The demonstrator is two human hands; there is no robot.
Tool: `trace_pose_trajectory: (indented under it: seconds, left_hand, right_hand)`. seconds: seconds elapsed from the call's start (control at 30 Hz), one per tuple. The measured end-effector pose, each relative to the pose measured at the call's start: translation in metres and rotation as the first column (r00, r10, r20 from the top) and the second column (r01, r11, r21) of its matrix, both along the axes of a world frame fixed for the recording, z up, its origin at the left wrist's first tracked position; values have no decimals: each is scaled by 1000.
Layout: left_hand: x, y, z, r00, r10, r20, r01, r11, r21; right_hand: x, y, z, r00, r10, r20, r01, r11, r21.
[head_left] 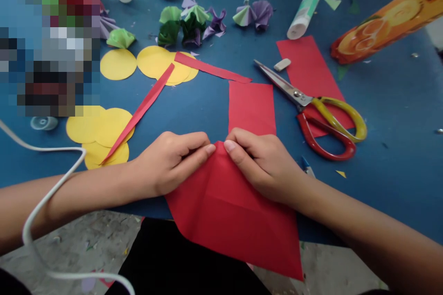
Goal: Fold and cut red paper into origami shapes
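A red paper sheet [228,212] lies at the near edge of the blue table [207,106], hanging over it toward me. My left hand [173,161] and my right hand [259,161] both pinch its far corner, fingertips almost touching, fingers curled and pressing the paper down. A crease runs across the sheet below my hands. A smaller red paper rectangle [251,106] lies just beyond my fingertips.
Scissors [318,110] with yellow and red handles rest on another red sheet [308,67] to the right. Two red strips [141,110] cross yellow paper circles [100,129] on the left. Folded green and purple paper flowers [190,23], a glue tube [304,14] and an orange box [387,23] lie farther back.
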State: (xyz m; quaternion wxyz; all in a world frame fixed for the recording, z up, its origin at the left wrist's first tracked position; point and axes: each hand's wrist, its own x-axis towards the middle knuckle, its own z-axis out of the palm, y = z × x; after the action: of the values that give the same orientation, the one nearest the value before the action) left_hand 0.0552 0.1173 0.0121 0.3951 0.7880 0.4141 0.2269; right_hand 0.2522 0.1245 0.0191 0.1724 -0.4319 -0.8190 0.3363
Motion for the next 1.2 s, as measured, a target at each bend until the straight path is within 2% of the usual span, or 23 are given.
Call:
trace_pose_trajectory:
  seconds: [0.27,0.43,0.5,0.57,0.8,1.0,1.2]
  left_hand:
    - [-1,1,6,998,17,-67,-23,997,-78]
    - [-8,4,14,984,-71,-164,45,986,-161]
    - [-10,4,15,970,-98,-222,71,989,-127]
    - [-10,5,14,958,-75,-278,61,997,-56]
    - [-9,12,8,907,143,-396,-80,982,171]
    - [-11,14,4,879,177,-442,-63,964,259]
    - [-11,12,5,878,165,-450,-52,966,254]
  right_hand:
    - [1,1,2,1000,1,-7,-2,1000,-22]
    - [5,4,-2,1000,-5,23,4,999,52]
    - [6,5,-2,998,-22,66,15,994,107]
    - [7,6,-2,988,-58,146,37,989,144]
    - [6,7,1,908,-179,380,111,975,193]
    - [3,5,-8,843,-233,485,75,944,322]
    - [4,2,-11,831,-238,502,43,928,369]
